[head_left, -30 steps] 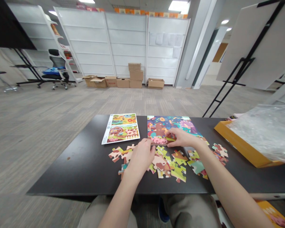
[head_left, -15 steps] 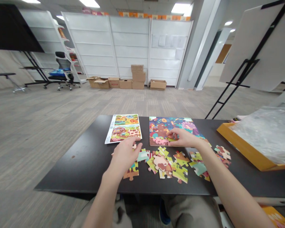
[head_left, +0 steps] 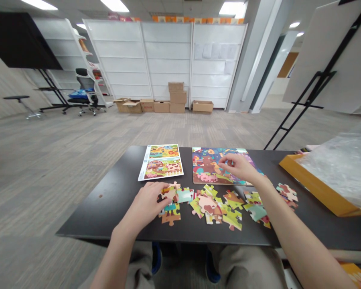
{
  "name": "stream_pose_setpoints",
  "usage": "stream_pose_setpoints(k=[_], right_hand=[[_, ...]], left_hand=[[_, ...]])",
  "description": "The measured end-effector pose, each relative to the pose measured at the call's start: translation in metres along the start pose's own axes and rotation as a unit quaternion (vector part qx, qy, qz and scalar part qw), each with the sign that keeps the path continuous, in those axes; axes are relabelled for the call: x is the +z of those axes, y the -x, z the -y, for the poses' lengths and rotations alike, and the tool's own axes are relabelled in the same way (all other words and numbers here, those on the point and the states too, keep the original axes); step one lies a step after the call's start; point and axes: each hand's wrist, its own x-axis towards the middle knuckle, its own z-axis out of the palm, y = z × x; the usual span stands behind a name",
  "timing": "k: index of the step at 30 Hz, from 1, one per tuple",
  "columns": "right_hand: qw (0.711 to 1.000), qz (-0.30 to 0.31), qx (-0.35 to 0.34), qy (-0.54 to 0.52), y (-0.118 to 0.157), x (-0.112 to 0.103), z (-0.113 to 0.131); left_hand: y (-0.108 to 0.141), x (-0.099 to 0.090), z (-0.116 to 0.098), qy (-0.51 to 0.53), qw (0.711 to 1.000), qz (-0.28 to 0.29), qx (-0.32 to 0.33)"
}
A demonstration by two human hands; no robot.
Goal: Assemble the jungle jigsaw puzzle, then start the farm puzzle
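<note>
My left hand (head_left: pixel 149 202) is at the left end of the loose jigsaw pieces, its fingers curved and apart beside a light pink piece (head_left: pixel 169 193). Over the colourful puzzle board (head_left: pixel 204 162) hovers my right hand (head_left: pixel 239 166), thumb and fingertips pressed near each other; whatever they may hold is too small to make out. A pile of green and cream pieces (head_left: pixel 209 203) lies in front of the board, with more green pieces (head_left: pixel 255 210) under my right forearm. To the board's left is a printed picture sheet (head_left: pixel 162 161).
A yellow box (head_left: pixel 315 186) with clear plastic wrap (head_left: pixel 343 172) stands at the right of the black table (head_left: pixel 108 200). Further pink and brown pieces (head_left: pixel 287 193) lie near that box. Beyond the table are cardboard boxes (head_left: pixel 177 98) and an easel (head_left: pixel 307 100).
My left hand has moved left and down, uncovering pieces near its fingertips. My right hand has risen slightly from the pink pig area toward the board's middle. The view has shifted slightly.
</note>
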Motion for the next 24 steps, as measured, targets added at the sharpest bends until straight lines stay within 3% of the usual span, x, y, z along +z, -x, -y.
stream_pose_setpoints(k=[4, 8, 16, 20, 24], right_hand=[[1.000, -0.009, 0.000, -0.002, 0.000, -0.001, 0.001], [1.000, -0.013, 0.005, -0.008, 0.000, -0.001, -0.002], [0.998, -0.009, 0.017, -0.054, 0.000, -0.002, 0.002], [0.994, 0.030, 0.024, -0.106, 0.001, 0.000, 0.013], [0.973, 0.112, 0.015, -0.201, 0.005, 0.006, 0.034]], left_hand=[[-0.005, -0.002, -0.006, 0.037, 0.999, -0.011, 0.003], [-0.010, -0.006, -0.009, 0.132, 0.990, -0.019, -0.042], [-0.022, -0.006, -0.023, 0.368, 0.923, -0.074, -0.083], [-0.029, 0.007, -0.039, 0.423, 0.901, -0.068, -0.069], [-0.037, 0.019, -0.057, 0.420, 0.904, -0.057, -0.054]])
